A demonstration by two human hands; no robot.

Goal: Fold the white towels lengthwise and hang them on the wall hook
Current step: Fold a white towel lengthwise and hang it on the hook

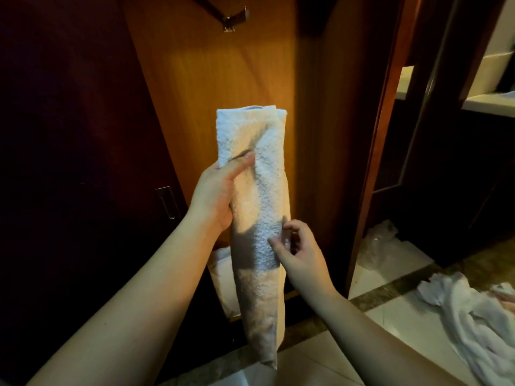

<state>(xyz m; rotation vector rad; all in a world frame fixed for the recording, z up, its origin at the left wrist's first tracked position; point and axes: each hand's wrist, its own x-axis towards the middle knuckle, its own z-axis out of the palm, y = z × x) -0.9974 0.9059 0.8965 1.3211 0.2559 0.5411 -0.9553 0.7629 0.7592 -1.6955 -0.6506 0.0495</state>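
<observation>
White towel [259,174] folded, not yet hung
My left hand [216,190] grips it; right hand [298,250] pinches its edge; hook [232,22] above, bare

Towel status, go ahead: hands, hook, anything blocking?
Left hand grips folded towel upright. Right hand pinches its right edge. Hook above, bare. Path clear; another towel on floor.

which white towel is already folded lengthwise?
The held towel, a narrow strip gripped by the left hand. The floor towel lies crumpled at right.
</observation>
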